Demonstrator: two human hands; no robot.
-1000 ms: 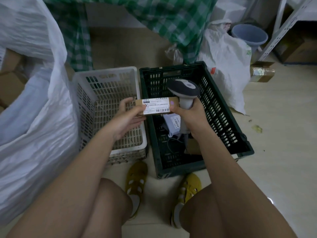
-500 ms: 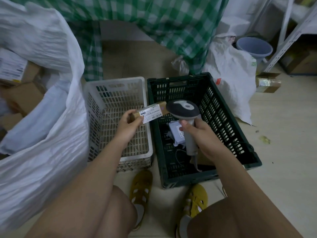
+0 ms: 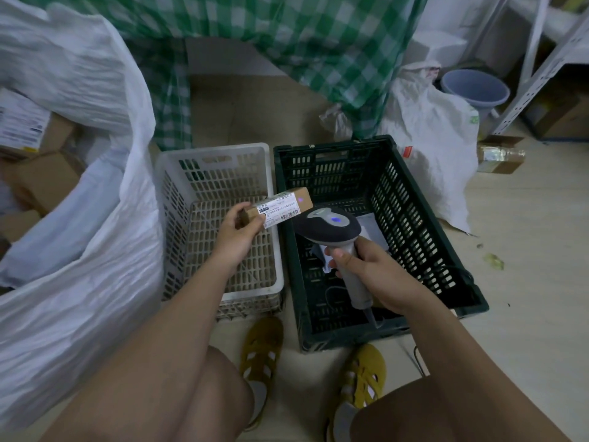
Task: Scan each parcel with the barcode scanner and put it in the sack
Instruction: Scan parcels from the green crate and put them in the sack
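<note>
Head: slim brown parcel (image 3: 280,207), white-labelled

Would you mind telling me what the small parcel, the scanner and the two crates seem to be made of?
Parcel: brown cardboard, matte, with a white paper label.
Scanner: moulded plastic, dark head and grey handle, smooth with a slight sheen.
White crate and green crate: rigid plastic, judging by their slotted lattice walls.

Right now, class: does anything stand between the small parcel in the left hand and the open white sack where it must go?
Nothing visible does. The left hand holds the parcel above the white basket, and the sack opens directly to its left, with only the basket's low rim and open air between them.
</note>
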